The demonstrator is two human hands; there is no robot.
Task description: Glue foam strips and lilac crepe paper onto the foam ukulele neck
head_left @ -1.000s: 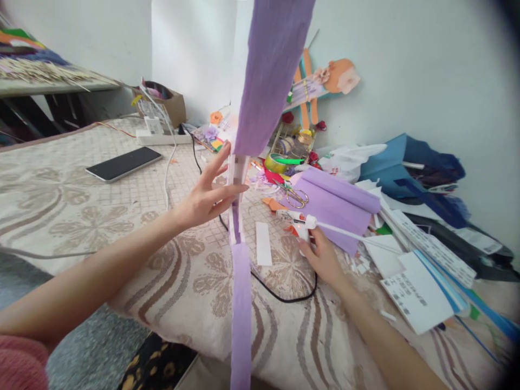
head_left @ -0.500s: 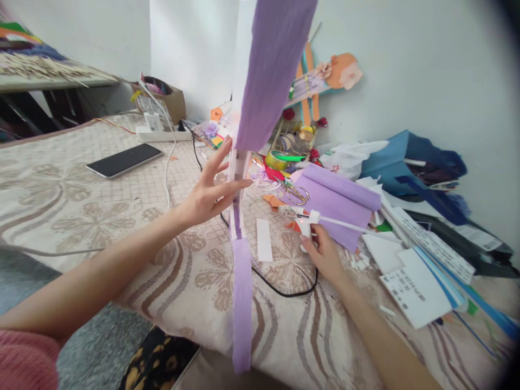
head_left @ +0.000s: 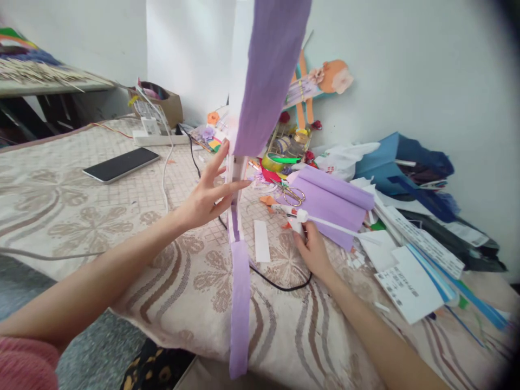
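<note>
My left hand (head_left: 201, 197) pinches a narrow white cardboard piece (head_left: 236, 174), with fingers spread to both sides of it. The piece stands upright on the table and is partly covered in purple paper (head_left: 270, 76), wide at the top. From its lower part a purple paper strip (head_left: 240, 309) hangs down past the table's front edge. In my right hand (head_left: 314, 252) is a white hot glue gun (head_left: 298, 219), nozzle pointing left, with a long glue stick (head_left: 337, 225) out of its back. Between the hands lies a small white card strip (head_left: 262, 241).
Behind the glue gun lie gold-handled scissors (head_left: 293, 195) and a purple paper roll (head_left: 337, 187). White card sheets (head_left: 410, 284) and a blue bag (head_left: 379, 162) are to the right. A phone (head_left: 122, 164) and a power strip (head_left: 160, 138) lie left. A black cord (head_left: 280, 287) loops across the cloth.
The glue gun in my right hand has shifted slightly left, towards the cardboard piece. The hanging strip's lower end has come into view. My left hand keeps its hold; the view moves slightly.
</note>
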